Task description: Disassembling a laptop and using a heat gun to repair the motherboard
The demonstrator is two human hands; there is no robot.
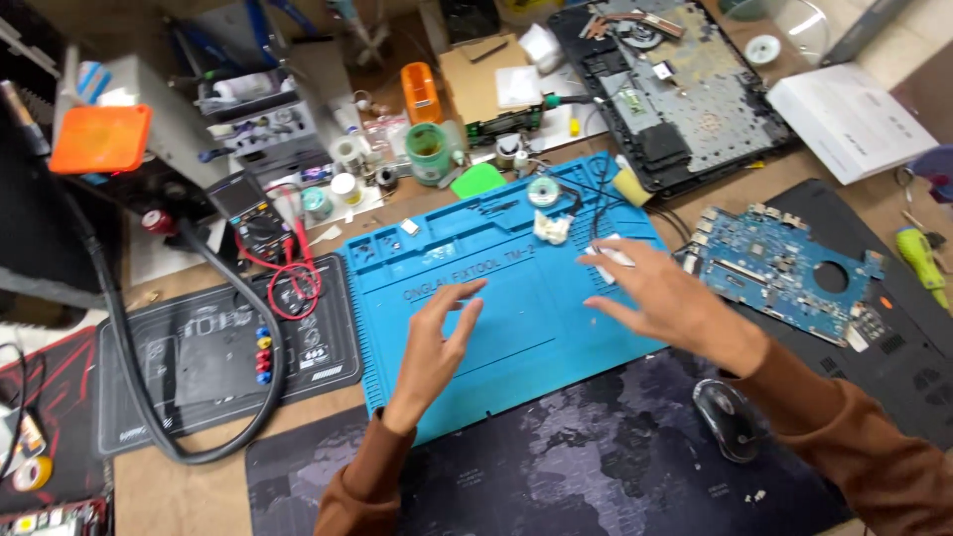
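My left hand (pixel 437 342) hovers over the blue silicone repair mat (pixel 516 328), fingers apart and curled, holding nothing. My right hand (pixel 660 293) is spread over the mat's right edge, fingers apart. Its fingertips are next to a small white object (pixel 608 256) lying on the mat. I cannot tell whether they touch it. A blue circuit board (pixel 784 273) lies just right of my right hand on a dark pad. A small white crumpled piece (pixel 551 228) and a solder spool (pixel 543 191) sit at the mat's far edge.
An opened laptop base (pixel 685 89) lies at the back right beside a white box (pixel 849 119). A multimeter (pixel 253 213) with red leads, a thick black cable (pixel 199 437), small jars and an orange lid (pixel 99 139) crowd the left. A mouse (pixel 730 417) rests on the dark desk pad.
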